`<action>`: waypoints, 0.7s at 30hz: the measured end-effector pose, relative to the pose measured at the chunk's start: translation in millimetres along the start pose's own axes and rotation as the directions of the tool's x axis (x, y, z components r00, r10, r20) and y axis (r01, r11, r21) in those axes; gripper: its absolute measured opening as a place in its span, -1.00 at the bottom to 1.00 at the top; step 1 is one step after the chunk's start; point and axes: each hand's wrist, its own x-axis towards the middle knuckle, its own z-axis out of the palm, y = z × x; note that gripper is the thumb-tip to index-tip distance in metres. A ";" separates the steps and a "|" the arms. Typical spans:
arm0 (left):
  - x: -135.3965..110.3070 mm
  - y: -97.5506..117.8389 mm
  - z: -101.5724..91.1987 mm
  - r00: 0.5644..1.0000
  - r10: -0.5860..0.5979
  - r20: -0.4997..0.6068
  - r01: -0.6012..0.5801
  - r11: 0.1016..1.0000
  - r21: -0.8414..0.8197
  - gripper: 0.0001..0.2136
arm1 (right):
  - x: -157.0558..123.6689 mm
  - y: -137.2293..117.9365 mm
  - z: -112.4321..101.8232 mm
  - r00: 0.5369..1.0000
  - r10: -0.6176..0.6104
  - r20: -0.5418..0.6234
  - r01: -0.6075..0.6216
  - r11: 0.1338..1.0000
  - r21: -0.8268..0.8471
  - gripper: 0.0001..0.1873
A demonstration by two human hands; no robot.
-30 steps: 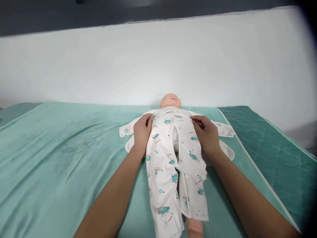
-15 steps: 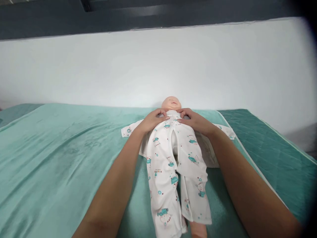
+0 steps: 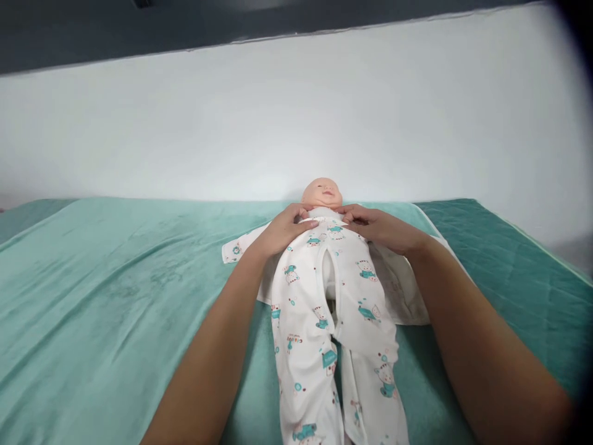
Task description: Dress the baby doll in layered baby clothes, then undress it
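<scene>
A baby doll (image 3: pixel 321 191) lies on its back, head toward the wall. It has on white split-crotch trousers (image 3: pixel 296 290) printed with teal animals, drawn up to its chest, with a plain white top (image 3: pixel 324 212) showing above the waistband. My left hand (image 3: pixel 288 230) grips one side of the waistband, thumb on the front, fingers curled near the doll's neck. On the opposite side my right hand (image 3: pixel 382 227) grips it likewise; its fingertips are partly hidden. A printed white jacket (image 3: pixel 405 290) lies spread beneath the doll, one sleeve (image 3: pixel 238 246) stretched out left.
A light teal blanket (image 3: pixel 115 296) lies under everything, over a darker quilted cover (image 3: pixel 523 290) at the right. A white wall (image 3: pixel 231 123) rises directly behind the doll's head.
My right hand has shifted a little to the right, and the waistband looks wider there. My left hand stays nearly in place. The view has tilted and come slightly closer.
</scene>
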 end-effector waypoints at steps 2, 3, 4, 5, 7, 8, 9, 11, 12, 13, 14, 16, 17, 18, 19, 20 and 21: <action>2.3 -3.2 1.8 0.999 0.002 -0.036 -0.002 1.000 0.004 -0.71 | 1.1 1.4 2.8 0.999 -0.007 -0.038 0.006 1.000 -0.022 -0.67; 3.9 -4.9 2.8 0.998 0.001 -0.059 0.000 1.000 0.007 -0.72 | 2.5 2.1 5.1 0.997 -0.001 -0.073 -0.003 0.999 -0.049 -0.68; 5.8 -6.5 3.9 0.996 -0.005 -0.087 0.006 1.000 0.011 -0.72 | 4.3 2.9 7.9 0.993 0.006 -0.118 -0.016 0.996 -0.083 -0.69; 8.0 -8.1 5.1 0.993 -0.014 -0.118 0.016 1.000 0.017 -0.73 | 6.5 3.9 11.0 0.985 0.013 -0.169 -0.033 0.993 -0.117 -0.71; 12.9 -11.2 7.9 0.982 -0.033 -0.187 0.039 0.999 0.031 -0.76 | 11.5 6.4 17.6 0.958 0.025 -0.285 -0.076 0.982 -0.170 -0.74; 15.5 -12.7 9.4 0.976 -0.040 -0.216 0.049 0.998 0.036 -0.77 | 14.1 7.8 20.6 0.940 0.030 -0.339 -0.099 0.977 -0.187 -0.76; 18.1 -14.1 10.8 0.969 -0.045 -0.241 0.055 0.998 0.038 -0.79 | 16.6 9.2 23.3 0.924 0.036 -0.380 -0.119 0.973 -0.197 -0.77; 22.9 -16.6 13.7 0.957 -0.054 -0.284 0.067 0.997 0.039 -0.82 | 20.5 11.8 26.9 0.904 0.050 -0.425 -0.148 0.968 -0.201 -0.80; 24.8 -17.6 14.9 0.952 -0.058 -0.301 0.073 0.997 0.040 -0.83 | 21.8 12.7 28.0 0.899 0.058 -0.434 -0.156 0.968 -0.195 -0.80; 26.3 -18.5 16.1 0.947 -0.061 -0.317 0.078 0.996 0.042 -0.84 | 22.6 13.5 28.7 0.897 0.065 -0.438 -0.160 0.970 -0.184 -0.80; 27.3 -19.2 17.2 0.942 -0.063 -0.328 0.081 0.996 0.042 -0.84 | 22.8 14.2 29.2 0.895 0.072 -0.441 -0.160 0.973 -0.165 -0.79; 27.9 -20.1 18.9 0.940 -0.059 -0.336 0.074 0.997 0.032 -0.84 | 21.5 15.1 30.3 0.892 0.081 -0.446 -0.142 0.984 -0.105 -0.79; 27.4 -20.5 19.4 0.941 -0.048 -0.335 0.058 0.998 0.019 -0.86 | 20.0 15.4 31.1 0.891 0.077 -0.448 -0.121 0.990 -0.071 -0.79; 26.3 -20.8 19.8 0.944 -0.032 -0.329 0.034 0.999 0.003 -0.88 | 17.9 15.8 32.0 0.891 0.068 -0.449 -0.096 0.995 -0.039 -0.79; 24.5 -21.3 19.9 0.947 -0.010 -0.320 0.006 1.000 -0.013 -0.91 | 15.2 16.2 33.1 0.891 0.056 -0.451 -0.069 0.998 -0.013 -0.79; 22.0 -21.9 19.7 0.951 0.014 -0.308 -0.021 1.000 -0.019 -0.93 | 11.9 16.8 34.4 0.891 0.041 -0.452 -0.044 0.999 0.003 -0.77; 18.6 -22.8 19.3 0.954 0.042 -0.297 -0.047 0.999 -0.009 -0.91 | 8.0 17.6 35.7 0.893 0.026 -0.450 -0.024 1.000 0.010 -0.74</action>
